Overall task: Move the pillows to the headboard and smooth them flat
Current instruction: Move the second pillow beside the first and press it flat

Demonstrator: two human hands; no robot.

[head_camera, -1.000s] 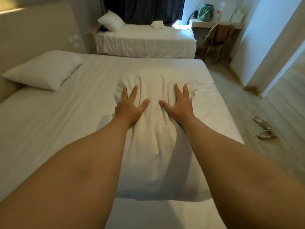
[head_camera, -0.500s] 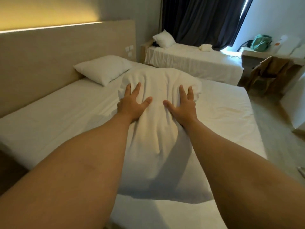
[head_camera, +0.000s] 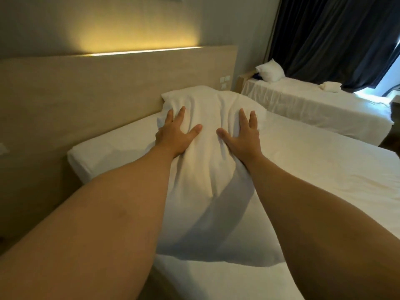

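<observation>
A long white pillow (head_camera: 207, 169) is held lengthwise above the white bed (head_camera: 313, 169), its far end close to the wooden headboard (head_camera: 97, 98). My left hand (head_camera: 176, 131) presses into the pillow's left side with fingers spread. My right hand (head_camera: 242, 133) grips the right side the same way. The pillow's near end hangs between my forearms and casts a shadow on the sheet. A white corner (head_camera: 173, 96) shows behind its far end; I cannot tell whether it is the second pillow.
A lit strip runs along the headboard's top. Wall switches (head_camera: 225, 82) sit at its right end. A second bed (head_camera: 313, 109) at the back right carries a pillow (head_camera: 270, 71) and a rolled towel (head_camera: 330, 86), before dark curtains (head_camera: 335, 40).
Both hands have carried the pillow left, toward the headboard; the view has turned with it. The other pillow, plain earlier, is now mostly hidden behind the held one.
</observation>
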